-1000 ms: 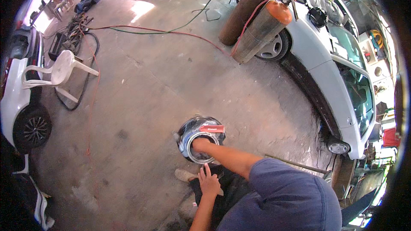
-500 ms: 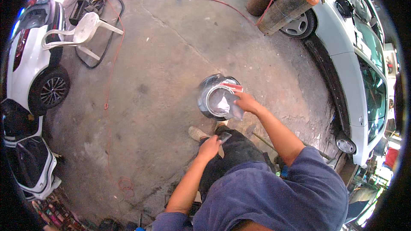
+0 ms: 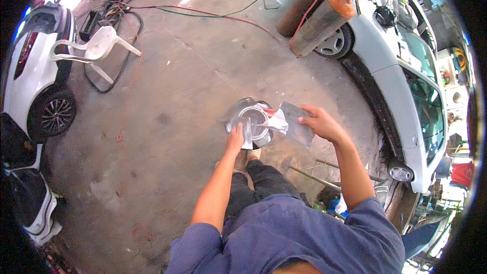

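"Two pale cars hem in your floor, don't they?"

"Yes, a white car (image 3: 30,71) at your left and a silver-white car (image 3: 378,89) at your right. The floor (image 3: 152,162) is bare concrete, stained and cracked, with a bright patch of light far off."

"What stands about on it?"

"A white plastic chair (image 3: 103,45) near the left car; a grey cylinder with an orange top (image 3: 317,30) and a brown cylinder (image 3: 304,7) by the right car's wheel. A red hose (image 3: 248,27) and a green hose (image 3: 203,16) trail across."

"And the tin (image 3: 263,141)?"

"Open-topped, on the floor just ahead of your feet, with something red (image 3: 268,112) at its far right rim."

"How are your hands?"

"Your left arm reaches forward, its hand (image 3: 235,138) closed on a small flat blade (image 3: 246,134) over the tin's left side. Your right elbow is bent outward; that hand (image 3: 323,123) pinches a translucent grey sheet (image 3: 299,129) between thumb and fingers, tilted beside the tin. A white lump (image 3: 277,122) sits at its left edge."
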Demonstrator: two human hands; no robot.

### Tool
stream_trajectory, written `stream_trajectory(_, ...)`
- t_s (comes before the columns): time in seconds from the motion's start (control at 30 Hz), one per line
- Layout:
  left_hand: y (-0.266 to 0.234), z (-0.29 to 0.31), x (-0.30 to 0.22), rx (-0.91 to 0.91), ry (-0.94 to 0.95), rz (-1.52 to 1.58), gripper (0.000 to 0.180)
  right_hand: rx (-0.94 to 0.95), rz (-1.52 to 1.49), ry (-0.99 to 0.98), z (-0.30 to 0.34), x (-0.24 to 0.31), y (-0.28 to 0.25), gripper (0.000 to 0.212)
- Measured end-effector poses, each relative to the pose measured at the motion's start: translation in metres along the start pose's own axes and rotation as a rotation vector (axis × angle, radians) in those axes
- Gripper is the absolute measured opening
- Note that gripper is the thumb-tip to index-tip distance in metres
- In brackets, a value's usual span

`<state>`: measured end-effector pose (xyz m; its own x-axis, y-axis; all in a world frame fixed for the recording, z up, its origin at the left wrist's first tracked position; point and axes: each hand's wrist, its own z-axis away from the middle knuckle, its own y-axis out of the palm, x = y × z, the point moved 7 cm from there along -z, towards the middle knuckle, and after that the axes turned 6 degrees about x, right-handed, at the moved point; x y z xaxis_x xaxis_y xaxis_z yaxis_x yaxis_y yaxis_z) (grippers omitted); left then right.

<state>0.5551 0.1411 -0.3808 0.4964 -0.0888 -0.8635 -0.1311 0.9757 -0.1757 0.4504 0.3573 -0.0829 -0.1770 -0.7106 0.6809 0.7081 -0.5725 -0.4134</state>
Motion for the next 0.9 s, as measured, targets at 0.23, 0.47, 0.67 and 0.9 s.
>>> stream_trajectory(0.23, 0.044, -0.007, -0.043, 0.195, -0.055, 0.638, 0.078, -0.043, 0.403, -0.132, 0.030, 0.046, 0.001, 0.036)
stream_trajectory(0.47, 0.021, 0.034, -0.114, 0.349, 0.179, 0.737, 0.070, -0.020, 0.860, -0.179, 0.040, 0.082, 0.042, 0.030)
stream_trajectory(0.67, -0.008, 0.068, -0.166, 0.234, 0.199, 0.856, 0.057, -0.049, 1.106, -0.273, 0.102, 0.158, 0.035, 0.027)
stream_trajectory(0.9, -0.046, 0.102, -0.240, 0.284, 0.279, 1.041, 0.043, -0.349, 1.063, -0.642, 0.162, 0.190, 0.010, 0.017)
